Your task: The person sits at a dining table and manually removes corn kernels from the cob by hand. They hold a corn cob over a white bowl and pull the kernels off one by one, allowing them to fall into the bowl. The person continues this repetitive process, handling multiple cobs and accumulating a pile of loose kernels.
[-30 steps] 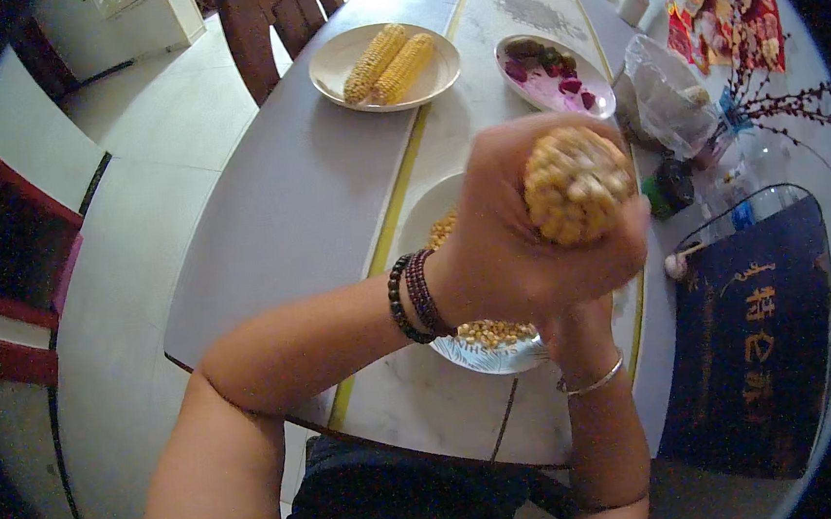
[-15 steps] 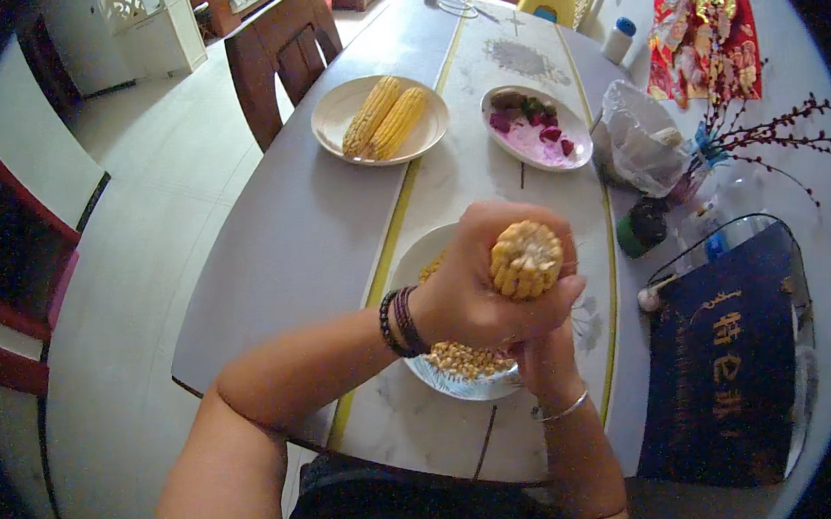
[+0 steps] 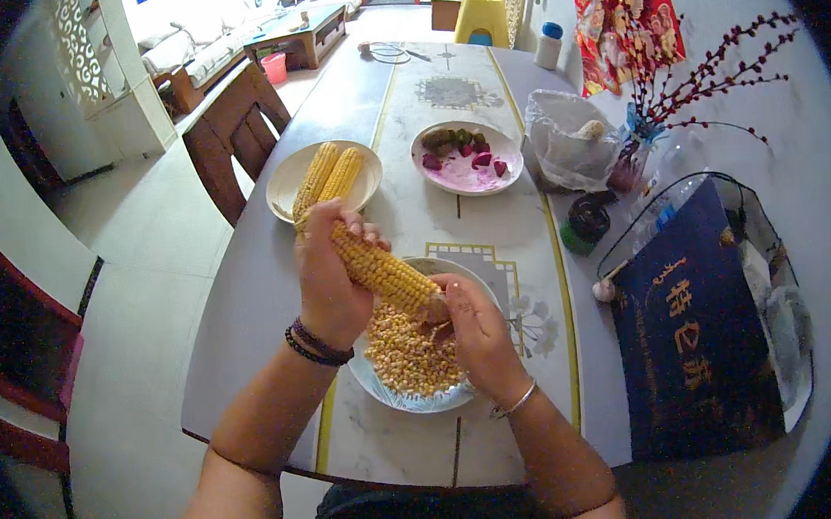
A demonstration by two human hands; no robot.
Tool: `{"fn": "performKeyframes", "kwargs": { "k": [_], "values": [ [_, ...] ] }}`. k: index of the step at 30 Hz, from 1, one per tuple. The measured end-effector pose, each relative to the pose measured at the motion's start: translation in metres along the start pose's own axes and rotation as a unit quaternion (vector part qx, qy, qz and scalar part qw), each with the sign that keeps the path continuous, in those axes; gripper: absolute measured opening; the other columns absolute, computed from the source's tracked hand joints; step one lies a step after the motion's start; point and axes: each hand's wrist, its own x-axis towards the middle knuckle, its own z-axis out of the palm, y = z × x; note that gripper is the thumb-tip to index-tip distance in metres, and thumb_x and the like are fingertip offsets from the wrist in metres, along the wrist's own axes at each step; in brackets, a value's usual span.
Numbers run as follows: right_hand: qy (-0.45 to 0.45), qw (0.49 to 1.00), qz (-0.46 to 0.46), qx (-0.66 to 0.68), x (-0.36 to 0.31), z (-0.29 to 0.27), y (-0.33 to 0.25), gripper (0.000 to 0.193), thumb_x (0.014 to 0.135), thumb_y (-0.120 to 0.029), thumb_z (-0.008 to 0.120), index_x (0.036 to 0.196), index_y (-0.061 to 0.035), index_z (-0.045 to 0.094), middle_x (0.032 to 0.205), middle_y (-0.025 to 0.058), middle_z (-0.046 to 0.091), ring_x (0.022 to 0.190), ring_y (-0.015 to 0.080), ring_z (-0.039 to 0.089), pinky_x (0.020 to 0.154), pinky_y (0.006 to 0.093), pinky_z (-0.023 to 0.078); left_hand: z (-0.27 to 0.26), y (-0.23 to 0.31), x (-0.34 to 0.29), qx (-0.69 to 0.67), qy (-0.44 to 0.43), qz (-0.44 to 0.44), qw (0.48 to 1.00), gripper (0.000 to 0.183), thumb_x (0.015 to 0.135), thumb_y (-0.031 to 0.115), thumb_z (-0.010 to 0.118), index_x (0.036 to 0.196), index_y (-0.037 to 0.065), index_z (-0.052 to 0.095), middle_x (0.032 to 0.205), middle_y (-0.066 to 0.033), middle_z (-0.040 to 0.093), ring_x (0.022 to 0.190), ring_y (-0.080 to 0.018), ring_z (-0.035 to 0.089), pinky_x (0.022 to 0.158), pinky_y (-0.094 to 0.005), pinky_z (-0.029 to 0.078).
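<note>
A yellow corn cob (image 3: 384, 274) slants across the space over a bowl, held at both ends. My left hand (image 3: 332, 271), with dark bead bracelets at the wrist, is wrapped round its upper end. At the lower end, where the cob looks partly bare, my right hand (image 3: 477, 338) is closed on it; a silver bangle circles that wrist. Loose corn kernels (image 3: 412, 362) heap in the bowl (image 3: 427, 404) beneath. Beyond my left hand, a pale plate (image 3: 280, 185) carries two more corn cobs (image 3: 336, 176), their near ends partly hidden by my hand.
Right of the corn plate stands a white plate (image 3: 514, 178) with dark red fruit pieces and pink juice. Along the right side are a plastic bag (image 3: 572, 140), a dark green-based jar (image 3: 586, 225), a garlic bulb (image 3: 604, 290) and a navy gift bag (image 3: 695, 335). A wooden chair (image 3: 235, 137) adjoins the table's left edge.
The cob has tipped from pointing end-on toward me to lying slantwise, its side now showing. My hands have moved apart to its two ends. The view has shifted, uncovering more kernels.
</note>
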Motion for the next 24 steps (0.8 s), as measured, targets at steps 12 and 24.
{"fn": "performKeyframes", "kwargs": {
  "k": [12,24],
  "values": [
    [-0.079,0.984,-0.151,-0.040,0.011,-0.009,-0.010,0.051,0.082,-0.012,0.066,0.129,0.0005,0.052,0.097,0.0165,0.068,0.095,0.0277,0.067,0.084,0.0372,0.052,0.004,0.007,-0.019,0.024,-0.142,0.064,0.987,0.030,0.097,0.036,0.043,0.076,0.014,0.043,0.054,0.0004,0.039,0.050,-0.0166,0.044,0.060,-0.0337,0.044],
    [-0.013,0.906,-0.059,-0.420,0.022,0.005,-0.055,0.031,0.071,-0.024,0.075,0.095,-0.0054,0.065,0.088,0.0174,0.068,0.083,0.0391,0.067,0.073,0.0470,0.054,-0.017,0.053,-0.013,0.512,-0.279,0.289,0.759,0.032,0.082,0.014,0.062,0.112,0.004,0.055,0.117,-0.0150,0.060,0.107,-0.0275,0.061,0.094,-0.0362,0.048]
  ]
}}
